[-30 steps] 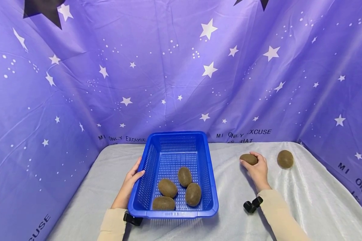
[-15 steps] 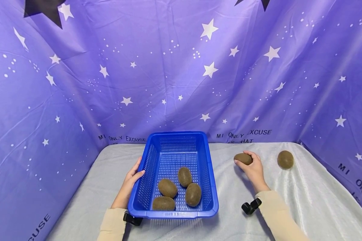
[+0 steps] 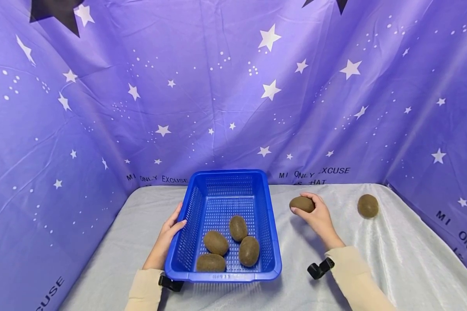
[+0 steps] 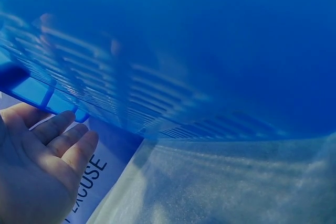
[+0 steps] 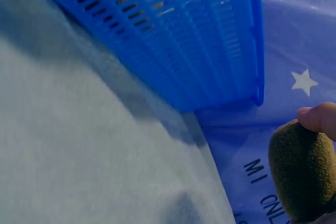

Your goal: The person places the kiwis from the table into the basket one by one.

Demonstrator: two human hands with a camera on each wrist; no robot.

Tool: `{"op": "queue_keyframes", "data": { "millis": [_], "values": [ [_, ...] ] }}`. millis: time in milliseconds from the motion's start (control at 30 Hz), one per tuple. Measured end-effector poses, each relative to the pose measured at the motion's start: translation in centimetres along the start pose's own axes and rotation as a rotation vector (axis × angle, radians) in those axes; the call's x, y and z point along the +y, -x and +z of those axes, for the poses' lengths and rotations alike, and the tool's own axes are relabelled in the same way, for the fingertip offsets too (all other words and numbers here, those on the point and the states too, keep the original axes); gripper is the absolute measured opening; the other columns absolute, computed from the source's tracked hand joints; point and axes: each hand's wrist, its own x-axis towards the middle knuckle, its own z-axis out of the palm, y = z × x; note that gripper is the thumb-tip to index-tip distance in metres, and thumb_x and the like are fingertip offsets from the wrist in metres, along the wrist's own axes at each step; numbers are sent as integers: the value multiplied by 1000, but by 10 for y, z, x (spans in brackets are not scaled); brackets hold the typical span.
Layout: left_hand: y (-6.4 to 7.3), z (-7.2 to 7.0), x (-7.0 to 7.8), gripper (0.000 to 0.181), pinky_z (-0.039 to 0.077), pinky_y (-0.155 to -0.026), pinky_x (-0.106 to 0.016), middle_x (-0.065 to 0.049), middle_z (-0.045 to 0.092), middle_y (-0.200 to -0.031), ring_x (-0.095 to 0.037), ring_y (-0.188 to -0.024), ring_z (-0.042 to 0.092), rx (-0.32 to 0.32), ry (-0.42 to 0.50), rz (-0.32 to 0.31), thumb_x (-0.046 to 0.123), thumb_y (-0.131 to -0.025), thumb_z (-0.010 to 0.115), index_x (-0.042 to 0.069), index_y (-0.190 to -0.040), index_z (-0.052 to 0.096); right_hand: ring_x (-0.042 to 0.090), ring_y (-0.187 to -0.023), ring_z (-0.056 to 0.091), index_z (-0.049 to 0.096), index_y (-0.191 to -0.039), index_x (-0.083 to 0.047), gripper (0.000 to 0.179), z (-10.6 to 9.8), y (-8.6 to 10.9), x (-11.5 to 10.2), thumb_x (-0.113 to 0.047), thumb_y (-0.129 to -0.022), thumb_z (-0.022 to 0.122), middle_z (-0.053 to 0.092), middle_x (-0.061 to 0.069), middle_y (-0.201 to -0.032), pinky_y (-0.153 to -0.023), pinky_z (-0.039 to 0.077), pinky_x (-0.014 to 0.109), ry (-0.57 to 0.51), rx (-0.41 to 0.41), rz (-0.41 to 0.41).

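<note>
Near basket [image 3: 225, 207], right grip [image 3: 320, 219], kiwi [image 3: 300, 203] partly hidden

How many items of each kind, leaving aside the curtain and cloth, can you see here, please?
Blue basket: 1
Brown kiwis: 6 (4 inside it, 1 in the right hand, 1 loose)
Total: 7

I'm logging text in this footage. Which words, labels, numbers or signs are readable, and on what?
"MI ONLY EXCUSE": purple backdrop, back, left of blue basket.
"MI ONLY", "XCUSE", below "HAT": purple backdrop, back, right of blue basket.
"CUSE": purple backdrop, left side.
"MI", "ONL": purple backdrop, right side; line beneath unclear.
"EXCUSE" (left wrist), "MI ONL" (right wrist): purple backdrop.
Blue basket's front rim marking: too small to read.
</note>
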Motion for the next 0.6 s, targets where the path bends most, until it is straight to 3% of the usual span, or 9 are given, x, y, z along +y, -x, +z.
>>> {"op": "queue_keyframes", "data": {
  "millis": [333, 600],
  "values": [
    [1, 0, 0, 66, 46, -90, -28, -4, 10, -158, -33, -134, 26, 1, -12, -4, 15, -97, 46, 17, -153, 11, 33, -106, 49, 54, -125, -2, 57, 5, 5, -18, -16, -75, 78, 49, 19, -128, -85, 40, 43, -18, -51, -71],
    [2, -1, 0, 65, 46, -90, -29, -4, 10, -157, -34, -132, 28, -3, -7, -8, 14, -98, 45, 18, -153, 11, 32, -105, 50, 54, -126, -2, 57, 6, 9, -32, -17, -76, 77, 49, 20, -128, -86, 43, 39, -43, -96, -97]
  ]
}}
